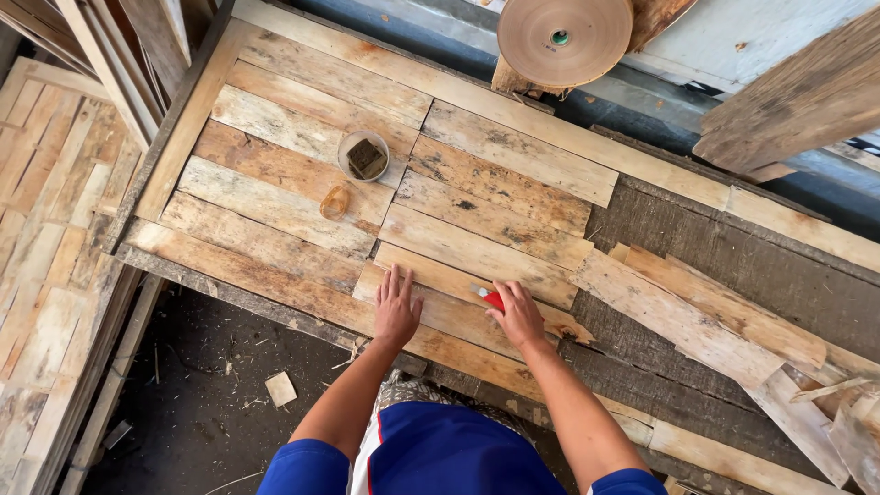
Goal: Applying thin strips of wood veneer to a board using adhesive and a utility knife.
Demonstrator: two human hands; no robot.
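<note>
My left hand (396,307) lies flat, fingers spread, on a thin wooden veneer strip (454,307) at the near edge of the workbench (660,238). My right hand (519,313) is closed around a small red-handled cutter (491,297) whose metal tip rests on the same strip, just right of my left hand. Several other veneer strips (302,174) lie side by side, covering the bench's left half.
A small round container (364,155) with a dark block inside and an amber tape roll (335,202) sit on the strips. A large brown paper-tape reel (565,38) stands at the back. Loose strips (697,316) pile at the right; stacked veneer (55,229) sits at the left.
</note>
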